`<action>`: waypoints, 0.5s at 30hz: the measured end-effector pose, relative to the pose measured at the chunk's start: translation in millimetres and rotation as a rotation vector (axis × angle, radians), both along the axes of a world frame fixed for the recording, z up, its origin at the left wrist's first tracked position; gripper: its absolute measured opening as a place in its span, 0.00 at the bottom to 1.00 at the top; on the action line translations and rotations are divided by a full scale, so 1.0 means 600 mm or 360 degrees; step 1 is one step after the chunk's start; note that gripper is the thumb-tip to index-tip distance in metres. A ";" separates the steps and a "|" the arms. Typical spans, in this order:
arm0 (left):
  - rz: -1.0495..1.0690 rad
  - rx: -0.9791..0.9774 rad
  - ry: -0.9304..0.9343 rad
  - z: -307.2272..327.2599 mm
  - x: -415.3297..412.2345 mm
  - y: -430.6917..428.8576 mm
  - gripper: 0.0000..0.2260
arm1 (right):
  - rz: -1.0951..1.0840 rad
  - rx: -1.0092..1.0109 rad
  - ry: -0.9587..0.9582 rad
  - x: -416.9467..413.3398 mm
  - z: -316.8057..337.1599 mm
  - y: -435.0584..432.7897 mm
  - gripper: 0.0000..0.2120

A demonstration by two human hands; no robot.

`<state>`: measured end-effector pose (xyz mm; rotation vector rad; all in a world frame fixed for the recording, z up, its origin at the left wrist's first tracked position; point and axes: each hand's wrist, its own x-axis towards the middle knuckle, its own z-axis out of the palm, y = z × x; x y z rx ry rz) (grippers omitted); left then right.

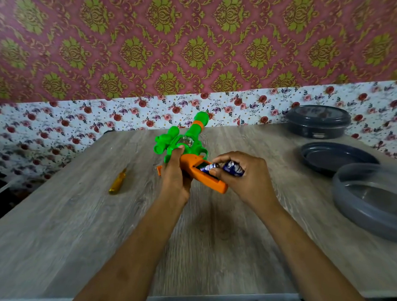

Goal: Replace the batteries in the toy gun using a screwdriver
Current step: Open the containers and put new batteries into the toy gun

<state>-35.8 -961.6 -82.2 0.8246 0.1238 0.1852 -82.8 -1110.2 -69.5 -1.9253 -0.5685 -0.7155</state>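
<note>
Fingertips [221,158] of the right hand [240,173] pinch a blue battery [206,167] at the open compartment in the orange grip, and a second battery [233,169] lies tucked under the same curled fingers. The left hand [174,175] wraps around the toy gun [169,149] at mid-frame, its green barrel pointing toward the top. Left of centre lies the yellow-handled screwdriver [117,184] on the wooden table [81,227], well apart from the grey containers [317,122] at the right edge.

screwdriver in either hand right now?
No: the yellow-handled screwdriver lies on the grey wood-grain table, while the left hand grips the green-and-orange plastic toy gun and the right hand holds blue batteries.
</note>
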 end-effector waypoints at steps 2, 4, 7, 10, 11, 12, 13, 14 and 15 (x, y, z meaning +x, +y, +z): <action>-0.0014 -0.0006 -0.0035 0.002 -0.001 0.000 0.14 | 0.0030 0.0033 0.0067 -0.002 0.002 -0.001 0.06; -0.0031 -0.0026 -0.0039 0.005 -0.003 -0.001 0.15 | 0.0063 0.0062 0.0122 -0.003 0.006 -0.002 0.05; -0.0025 -0.0039 0.0012 0.005 -0.006 -0.007 0.20 | 0.0120 0.0060 0.0225 -0.003 0.009 -0.005 0.05; -0.0042 -0.0036 0.0073 0.004 -0.006 -0.009 0.17 | 0.0165 0.0082 0.0347 -0.003 0.013 -0.010 0.06; -0.0044 -0.0034 0.0089 0.003 -0.005 -0.009 0.17 | 0.0179 0.0092 0.0386 -0.003 0.014 -0.012 0.06; -0.0046 -0.0032 0.0101 0.002 -0.005 -0.009 0.17 | 0.0192 0.0104 0.0427 -0.004 0.016 -0.013 0.05; -0.0051 -0.0032 0.0107 0.002 -0.005 -0.009 0.16 | 0.0200 0.0112 0.0466 -0.004 0.019 -0.013 0.05; -0.0051 -0.0033 0.0111 0.002 -0.006 -0.009 0.15 | 0.0206 0.0105 0.0504 -0.003 0.023 -0.013 0.05; -0.0054 -0.0034 0.0114 0.002 -0.006 -0.008 0.14 | 0.0209 0.0080 0.0533 -0.003 0.029 -0.011 0.05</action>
